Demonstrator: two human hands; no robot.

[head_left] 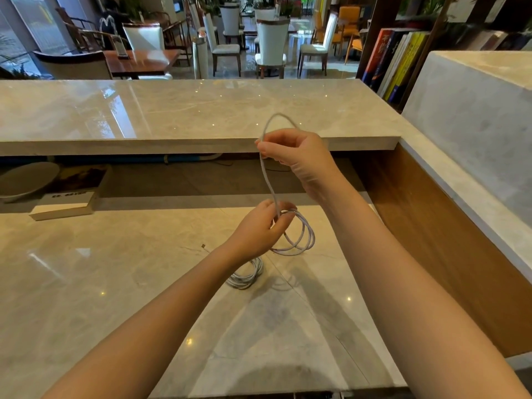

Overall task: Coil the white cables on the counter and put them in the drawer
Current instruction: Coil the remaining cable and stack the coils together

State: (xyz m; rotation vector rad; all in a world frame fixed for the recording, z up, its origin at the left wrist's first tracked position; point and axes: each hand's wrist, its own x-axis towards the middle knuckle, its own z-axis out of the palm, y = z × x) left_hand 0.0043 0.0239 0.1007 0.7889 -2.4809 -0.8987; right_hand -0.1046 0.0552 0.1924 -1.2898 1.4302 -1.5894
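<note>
Two hands: left hand grips the loops, right hand pinches the strand above.
Cable: white cable held over counter; second coil lies near the left wrist.
Surface: glossy marble counter, raised ledge far.
Room: book far left, chairs beyond.

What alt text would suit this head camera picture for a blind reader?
Two bare hands coil a white cable above a marble counter: the left hand holds the loops, the right hand pinches the free length higher up. A second cable, coiled, lies on the counter.
</note>
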